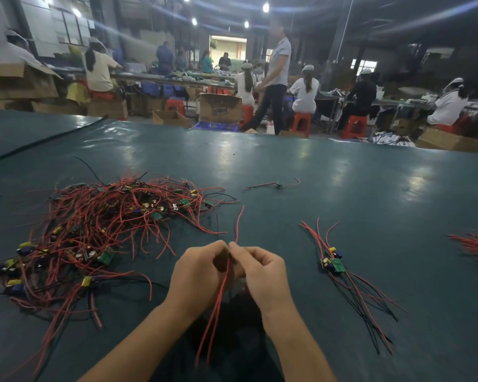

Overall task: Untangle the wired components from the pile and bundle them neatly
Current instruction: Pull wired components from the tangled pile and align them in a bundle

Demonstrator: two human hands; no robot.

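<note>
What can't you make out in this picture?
Head view:
Whether the red wires carry a board: left hand and right hand cover their middle.
Red bundle at right: cut off by the frame edge, blurred.
Lone component far off: too small for detail.
Pile: wires bury its boards.

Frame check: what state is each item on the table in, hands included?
pile: tangled heap
red wires: held up, ends hanging down
left hand: pinching the red wires
right hand: pinching the red wires
sorted group: laid side by side
single component: lying alone
</note>
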